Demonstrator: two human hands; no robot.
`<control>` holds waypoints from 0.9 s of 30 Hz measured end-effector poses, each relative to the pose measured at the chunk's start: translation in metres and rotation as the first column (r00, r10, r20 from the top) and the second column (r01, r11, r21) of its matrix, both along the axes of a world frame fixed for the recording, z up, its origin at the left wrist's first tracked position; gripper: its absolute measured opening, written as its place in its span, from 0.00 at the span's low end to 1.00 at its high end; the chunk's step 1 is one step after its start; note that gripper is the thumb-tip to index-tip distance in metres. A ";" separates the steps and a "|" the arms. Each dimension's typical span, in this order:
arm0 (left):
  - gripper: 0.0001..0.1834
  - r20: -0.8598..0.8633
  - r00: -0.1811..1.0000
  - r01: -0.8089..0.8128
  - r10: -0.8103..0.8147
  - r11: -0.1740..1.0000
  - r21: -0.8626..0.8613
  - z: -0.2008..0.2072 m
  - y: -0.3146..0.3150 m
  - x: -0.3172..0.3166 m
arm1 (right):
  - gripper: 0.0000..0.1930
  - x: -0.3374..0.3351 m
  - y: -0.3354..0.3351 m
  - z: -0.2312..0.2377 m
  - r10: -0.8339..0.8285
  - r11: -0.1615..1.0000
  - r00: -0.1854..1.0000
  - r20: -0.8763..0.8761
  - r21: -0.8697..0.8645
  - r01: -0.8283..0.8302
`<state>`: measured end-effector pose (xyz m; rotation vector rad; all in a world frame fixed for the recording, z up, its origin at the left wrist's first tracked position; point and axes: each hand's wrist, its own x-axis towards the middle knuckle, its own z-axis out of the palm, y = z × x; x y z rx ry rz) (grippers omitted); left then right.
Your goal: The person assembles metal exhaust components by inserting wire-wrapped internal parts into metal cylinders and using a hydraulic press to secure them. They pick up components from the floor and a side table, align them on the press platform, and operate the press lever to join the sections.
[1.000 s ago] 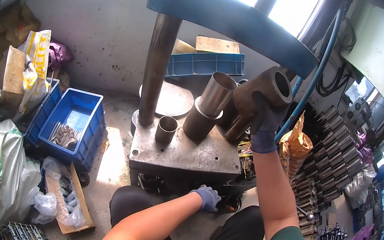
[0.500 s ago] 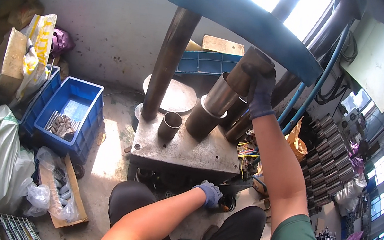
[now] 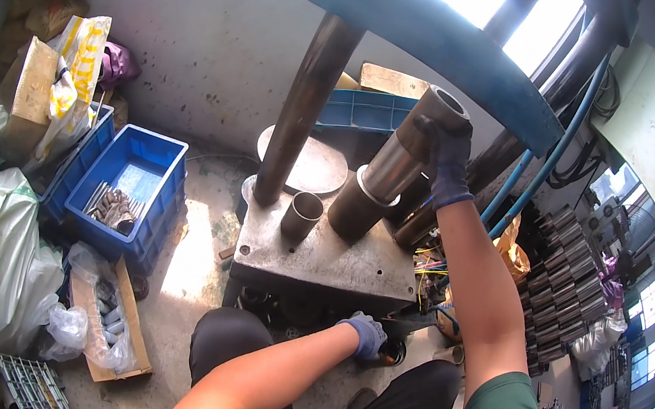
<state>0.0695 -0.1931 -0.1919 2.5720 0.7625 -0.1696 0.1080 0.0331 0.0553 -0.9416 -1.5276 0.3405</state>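
Sleeve (image 3: 423,111) meets the top of the tube (image 3: 390,168) toward the rear edge of the plate (image 3: 318,270); right hand (image 3: 441,155) wraps it, left hand (image 3: 365,334) curls below the front edge, hold unclear. Coaxial alignment should prevent tilting.

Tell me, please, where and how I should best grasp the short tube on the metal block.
Probably around the outer wall of the short tube, just below its rim, from the near side: it stands upright, with the metal column behind to its left and a wider dark sleeve to its right.
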 end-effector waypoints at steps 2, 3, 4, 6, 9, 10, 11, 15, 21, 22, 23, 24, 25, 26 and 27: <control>0.31 -0.003 1.000 0.002 -0.002 1.000 0.006 -0.003 0.000 -0.002 | 0.43 0.003 -0.003 -0.007 -0.006 0.992 0.997 -0.074 -0.123 -0.003; 0.31 -0.017 1.000 0.002 -0.002 1.000 0.006 -0.002 0.000 -0.001 | 0.43 0.008 -0.002 -0.011 -0.012 0.992 0.997 -0.074 -0.123 0.003; 0.31 -0.031 1.000 0.003 -0.003 1.000 0.007 0.000 0.000 -0.001 | 0.44 0.013 -0.001 -0.017 0.049 0.979 0.997 -0.054 -0.197 -0.058; 0.30 -0.016 1.000 0.016 -0.016 0.999 0.035 0.005 -0.001 -0.002 | 0.44 0.026 -0.009 -0.027 0.103 0.956 0.994 -0.038 -0.271 -0.109; 0.29 0.120 0.992 -0.036 0.030 0.998 0.047 0.032 -0.001 -0.018 | 0.32 0.042 -0.059 -0.058 0.215 0.949 0.956 -0.199 -0.188 -0.252; 0.29 0.122 0.992 -0.037 0.030 0.998 0.052 0.036 0.002 -0.024 | 0.28 0.043 -0.090 -0.062 0.290 0.927 0.908 -0.302 -0.148 -0.345; 0.29 0.310 0.945 -0.125 0.107 0.991 0.040 0.040 0.007 -0.031 | 0.25 0.049 -0.121 -0.062 0.219 0.943 0.950 -0.221 -0.201 -0.264; 0.28 0.860 0.446 -0.600 0.247 0.796 0.083 0.062 0.038 -0.066 | 0.15 0.093 -0.242 -0.044 0.100 0.977 0.966 0.238 -0.206 -0.050; 0.57 0.872 -0.115 -0.993 0.476 -0.039 -0.109 0.048 0.087 -0.123 | 0.11 0.182 -0.341 0.006 -0.155 0.955 0.424 0.892 0.026 0.295; 0.61 0.820 -0.144 -0.989 0.554 -0.061 -0.133 0.046 0.090 -0.124 | 0.11 0.197 -0.352 0.013 -0.166 0.952 0.424 0.890 0.032 0.304; 0.65 0.678 -0.215 -0.969 0.703 -0.069 -0.237 0.045 0.093 -0.122 | 0.10 0.212 -0.361 0.019 -0.076 0.956 0.309 0.948 -0.018 0.292; 0.64 0.543 -0.194 -0.975 0.817 -0.101 -0.197 0.040 0.100 -0.124 | 0.11 0.225 -0.370 0.025 0.013 0.957 0.197 0.980 -0.069 0.281; 0.63 0.552 -0.206 -0.976 0.808 -0.125 -0.180 0.031 0.106 -0.128 | 0.12 0.232 -0.378 0.033 0.154 0.905 0.111 0.982 -0.185 0.383; 0.62 0.561 -0.218 -0.975 0.799 -0.150 -0.164 0.021 0.110 -0.131 | 0.12 0.242 -0.381 0.029 0.145 0.907 0.124 0.982 -0.181 0.380; 0.60 0.675 -0.230 -0.973 0.701 -0.167 -0.159 0.013 0.113 -0.133 | 0.12 0.251 -0.390 0.024 0.138 0.910 0.192 0.972 -0.201 0.363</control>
